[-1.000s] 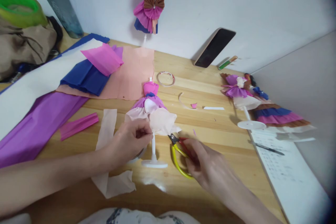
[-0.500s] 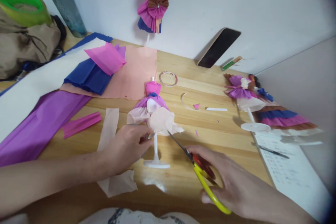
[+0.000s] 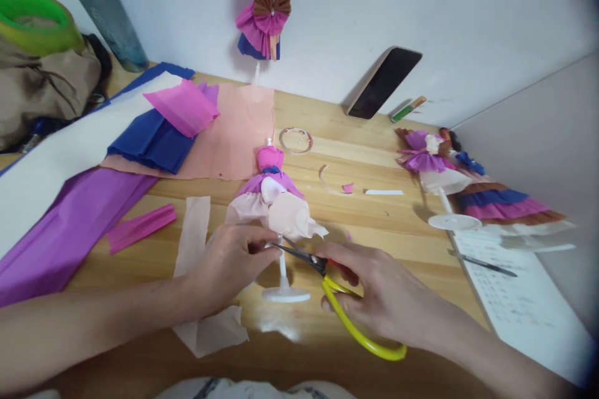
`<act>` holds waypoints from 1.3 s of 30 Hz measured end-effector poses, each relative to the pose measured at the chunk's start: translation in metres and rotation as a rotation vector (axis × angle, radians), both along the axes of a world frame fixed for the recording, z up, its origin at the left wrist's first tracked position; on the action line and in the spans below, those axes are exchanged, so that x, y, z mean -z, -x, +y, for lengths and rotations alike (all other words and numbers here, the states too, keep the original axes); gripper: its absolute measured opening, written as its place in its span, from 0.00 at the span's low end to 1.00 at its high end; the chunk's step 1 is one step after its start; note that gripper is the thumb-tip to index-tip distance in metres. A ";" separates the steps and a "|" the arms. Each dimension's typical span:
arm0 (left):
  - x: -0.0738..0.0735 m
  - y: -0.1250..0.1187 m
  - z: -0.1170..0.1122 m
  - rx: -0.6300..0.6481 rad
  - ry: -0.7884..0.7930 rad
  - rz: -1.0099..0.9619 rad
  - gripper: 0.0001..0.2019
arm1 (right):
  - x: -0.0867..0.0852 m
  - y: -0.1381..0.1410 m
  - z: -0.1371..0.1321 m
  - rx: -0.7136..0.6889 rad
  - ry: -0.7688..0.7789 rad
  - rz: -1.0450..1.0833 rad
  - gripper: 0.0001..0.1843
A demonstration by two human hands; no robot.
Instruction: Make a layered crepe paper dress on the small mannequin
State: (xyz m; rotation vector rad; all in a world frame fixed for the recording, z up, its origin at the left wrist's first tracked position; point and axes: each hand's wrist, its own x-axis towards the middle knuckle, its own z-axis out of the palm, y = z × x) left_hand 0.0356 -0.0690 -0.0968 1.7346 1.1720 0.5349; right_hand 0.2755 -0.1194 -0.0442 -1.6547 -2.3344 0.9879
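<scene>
My right hand [image 3: 369, 287] holds scissors [image 3: 344, 312] with yellow and red handles. Their slightly parted blades reach the fingertips of my left hand [image 3: 236, 259], just below the doll-sized paper dress. That hand is closed in a pinch; what lies between its fingers is too small to make out. The dress [image 3: 270, 184] has a pink top, a blue waist and a purple and pale ruffled skirt, with a pale round piece [image 3: 287, 212] at its front. It stands upright on a white stand [image 3: 286, 294].
Pale strips [image 3: 194, 224] and a pink strip [image 3: 143, 227] lie at left, near purple, white and blue crepe sheets [image 3: 154, 137]. A tape ring [image 3: 296, 140] lies behind the dress. Other paper dresses [image 3: 510, 202] stand at right beside written paper [image 3: 510, 299]. A phone [image 3: 386, 82] leans on the wall.
My right hand has brought the scissors left, so the blades now meet my left fingertips under the skirt. My left hand has shifted slightly right, still pinched.
</scene>
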 end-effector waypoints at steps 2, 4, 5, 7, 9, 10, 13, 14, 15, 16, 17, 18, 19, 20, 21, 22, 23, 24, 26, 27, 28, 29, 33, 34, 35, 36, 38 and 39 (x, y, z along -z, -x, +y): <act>-0.003 -0.002 0.001 -0.021 0.032 -0.018 0.09 | -0.001 0.002 0.005 -0.002 0.005 0.011 0.27; -0.006 -0.004 0.003 -0.040 0.042 -0.026 0.08 | 0.000 0.003 0.008 0.000 0.012 0.045 0.26; -0.008 -0.004 0.003 -0.041 0.047 -0.031 0.08 | 0.001 0.003 0.010 -0.001 0.019 0.072 0.25; -0.010 -0.005 0.003 -0.042 0.069 -0.050 0.08 | 0.005 0.004 0.013 -0.006 0.035 0.130 0.22; -0.012 -0.006 0.003 -0.056 0.098 -0.076 0.10 | 0.010 0.005 0.016 -0.003 0.046 0.176 0.20; -0.013 -0.006 0.003 -0.070 0.112 -0.092 0.11 | 0.012 0.006 0.017 -0.001 0.050 0.193 0.20; -0.013 -0.007 0.002 -0.115 0.147 -0.140 0.14 | 0.014 0.009 0.021 0.004 0.062 0.233 0.18; -0.013 -0.007 0.001 -0.124 0.161 -0.156 0.14 | 0.014 0.010 0.022 0.006 0.071 0.250 0.17; -0.012 -0.007 0.001 -0.130 0.178 -0.171 0.13 | 0.014 0.011 0.022 0.013 0.083 0.267 0.16; -0.012 -0.006 0.001 -0.135 0.196 -0.184 0.13 | 0.014 0.012 0.022 0.022 0.096 0.281 0.15; -0.012 -0.006 0.000 -0.139 0.215 -0.194 0.13 | 0.013 0.013 0.022 0.031 0.107 0.291 0.14; -0.012 -0.006 0.000 -0.143 0.234 -0.203 0.12 | 0.014 0.014 0.022 0.041 0.115 0.297 0.13; -0.012 -0.007 0.000 -0.148 0.253 -0.210 0.12 | 0.014 0.014 0.022 0.050 0.119 0.302 0.12; -0.012 -0.007 0.000 -0.150 0.271 -0.218 0.12 | 0.015 0.014 0.021 0.057 0.125 0.309 0.12; -0.012 -0.007 0.000 -0.151 0.287 -0.225 0.12 | 0.017 0.014 0.020 0.064 0.134 0.322 0.11; -0.013 -0.008 0.000 -0.153 0.304 -0.227 0.13 | 0.019 0.013 0.020 0.071 0.143 0.340 0.11; -0.014 -0.008 0.000 -0.157 0.318 -0.227 0.13 | 0.021 0.013 0.020 0.078 0.152 0.360 0.11; -0.014 -0.008 0.000 -0.160 0.326 -0.224 0.13 | 0.023 0.012 0.019 0.081 0.153 0.379 0.11; -0.015 -0.008 0.000 -0.162 0.325 -0.211 0.13 | 0.027 0.011 0.020 0.073 0.137 0.403 0.11; -0.015 -0.008 0.000 -0.160 0.316 -0.202 0.13 | 0.029 0.011 0.020 0.063 0.125 0.410 0.11; -0.014 -0.007 0.001 -0.152 0.301 -0.193 0.13 | 0.030 0.012 0.020 0.049 0.118 0.412 0.12; -0.014 -0.007 0.001 -0.142 0.278 -0.182 0.14 | 0.031 0.012 0.020 0.038 0.115 0.413 0.13; -0.010 -0.004 0.002 -0.088 0.093 -0.124 0.16 | 0.033 0.013 0.020 0.008 0.129 0.432 0.18; -0.009 -0.003 0.002 -0.064 0.038 -0.105 0.16 | 0.032 0.013 0.020 0.000 0.133 0.435 0.19; -0.009 -0.003 0.002 -0.039 -0.004 -0.087 0.15 | 0.031 0.012 0.020 -0.007 0.141 0.436 0.19; -0.009 -0.002 0.002 -0.010 -0.032 -0.073 0.14 | 0.029 0.012 0.020 -0.009 0.151 0.434 0.19; -0.009 -0.002 0.002 0.038 -0.054 -0.042 0.13 | 0.023 0.011 0.021 -0.008 0.176 0.433 0.19; -0.008 -0.002 0.001 0.048 -0.065 -0.026 0.12 | 0.020 0.011 0.021 -0.012 0.185 0.427 0.18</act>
